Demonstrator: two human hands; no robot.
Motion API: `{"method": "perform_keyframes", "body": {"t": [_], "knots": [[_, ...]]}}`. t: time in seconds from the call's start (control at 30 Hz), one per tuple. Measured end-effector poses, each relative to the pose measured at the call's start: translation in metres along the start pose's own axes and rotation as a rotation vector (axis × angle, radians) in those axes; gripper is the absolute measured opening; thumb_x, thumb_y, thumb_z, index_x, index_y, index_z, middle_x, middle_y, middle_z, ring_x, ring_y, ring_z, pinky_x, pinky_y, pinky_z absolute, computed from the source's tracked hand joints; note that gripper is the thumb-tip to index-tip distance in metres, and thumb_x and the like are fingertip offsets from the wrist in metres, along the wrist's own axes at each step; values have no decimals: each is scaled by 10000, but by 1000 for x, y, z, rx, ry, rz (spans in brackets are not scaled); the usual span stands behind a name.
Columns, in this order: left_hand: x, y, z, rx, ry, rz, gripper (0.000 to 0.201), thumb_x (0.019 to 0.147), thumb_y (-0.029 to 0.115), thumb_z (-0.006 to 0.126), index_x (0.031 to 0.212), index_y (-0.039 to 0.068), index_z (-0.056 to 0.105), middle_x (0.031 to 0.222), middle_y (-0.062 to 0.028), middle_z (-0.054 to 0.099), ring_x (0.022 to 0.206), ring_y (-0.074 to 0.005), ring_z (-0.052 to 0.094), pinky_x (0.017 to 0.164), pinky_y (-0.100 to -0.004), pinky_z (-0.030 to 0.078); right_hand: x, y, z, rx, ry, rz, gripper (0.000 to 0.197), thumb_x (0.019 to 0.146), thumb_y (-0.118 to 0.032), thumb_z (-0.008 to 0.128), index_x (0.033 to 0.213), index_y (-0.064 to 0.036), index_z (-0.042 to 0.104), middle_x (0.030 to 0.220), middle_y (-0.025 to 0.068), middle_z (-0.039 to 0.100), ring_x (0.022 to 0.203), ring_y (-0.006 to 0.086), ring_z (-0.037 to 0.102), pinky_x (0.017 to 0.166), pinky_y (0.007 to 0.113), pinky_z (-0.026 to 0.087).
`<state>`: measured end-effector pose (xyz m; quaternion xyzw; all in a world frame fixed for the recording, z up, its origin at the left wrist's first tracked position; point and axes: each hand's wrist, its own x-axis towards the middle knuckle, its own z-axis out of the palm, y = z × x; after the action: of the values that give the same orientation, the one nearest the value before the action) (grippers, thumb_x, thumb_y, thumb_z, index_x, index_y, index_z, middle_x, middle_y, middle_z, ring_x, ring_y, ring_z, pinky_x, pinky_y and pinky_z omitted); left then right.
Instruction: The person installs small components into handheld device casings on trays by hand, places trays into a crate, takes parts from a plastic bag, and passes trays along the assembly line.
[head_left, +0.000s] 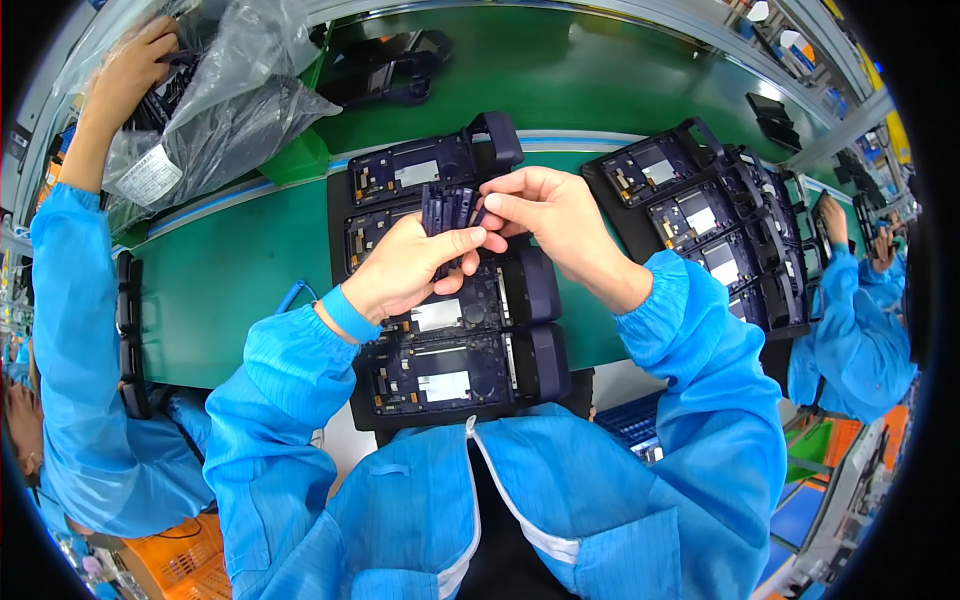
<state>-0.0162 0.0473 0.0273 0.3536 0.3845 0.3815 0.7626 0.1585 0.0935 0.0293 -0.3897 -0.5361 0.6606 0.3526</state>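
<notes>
Head view: I am gripping a stack of dark clips (449,212) upright, long axis vertical, frame centre, left hand (410,268) clasping below, right hand (545,215) pinching its top.

I have both forearms entering from the lower edge of the frame, sleeved in blue to the wrists, angling inward so the 2 hands meet just above centre. My left hand (405,270) sits palm down, fingers curled, thumb stretched right. My right hand (545,215) comes in from the right, wrist bent, thumb and forefinger pinched together beside the left thumb tip.
</notes>
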Motion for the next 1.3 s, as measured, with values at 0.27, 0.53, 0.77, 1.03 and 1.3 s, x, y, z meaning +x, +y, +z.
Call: {"method": "perform_keyframes", "body": {"t": [0.27, 0.53, 0.77, 1.03, 1.3], "knots": [[-4, -14, -3, -39, 242, -10, 244, 830, 133, 615, 1033, 14, 549, 855, -85, 612, 536, -40, 442, 392, -158, 311, -8, 14, -10, 164, 109, 49, 198, 833, -90, 595, 993, 25, 569, 907, 104, 604, 781, 177, 616, 717, 296, 525], [-1, -27, 17, 282, 475, 311, 199, 767, 110, 687, 928, 16, 619, 661, 0, 577, 439, -26, 417, 379, -175, 314, -19, 17, 3, 286, 89, 153, 184, 844, -116, 589, 936, 40, 556, 872, 126, 599, 775, 186, 609, 681, 287, 526], [-23, -18, -3, 719, 346, 337, 286, 728, 59, 698, 1005, 36, 627, 718, 43, 541, 615, -38, 484, 562, -195, 419, -35, 12, -56, 167, 260, 140, 123, 886, -151, 524, 897, -29, 528, 930, 92, 585, 754, 203, 594, 705, 343, 517], [-27, -38, -7, 1409, 25, 209, 364, 607, 164, 775, 797, -32, 535, 1301, -212, 394, 1015, -382, 525, 842, -378, 457, -45, 29, -53, 241, 78, 393, 111, 905, -137, 477, 867, -33, 479, 924, 119, 581, 729, 186, 604, 663, 328, 528], [-26, -41, -12, 1286, -13, 322, 276, 649, 93, 748, 826, -10, 563, 1330, -198, 345, 1033, -356, 524, 831, -356, 468, -43, 16, -70, 329, 127, 301, 130, 902, -150, 490, 928, -22, 495, 942, 131, 587, 785, 243, 616, 703, 371, 548]]}}
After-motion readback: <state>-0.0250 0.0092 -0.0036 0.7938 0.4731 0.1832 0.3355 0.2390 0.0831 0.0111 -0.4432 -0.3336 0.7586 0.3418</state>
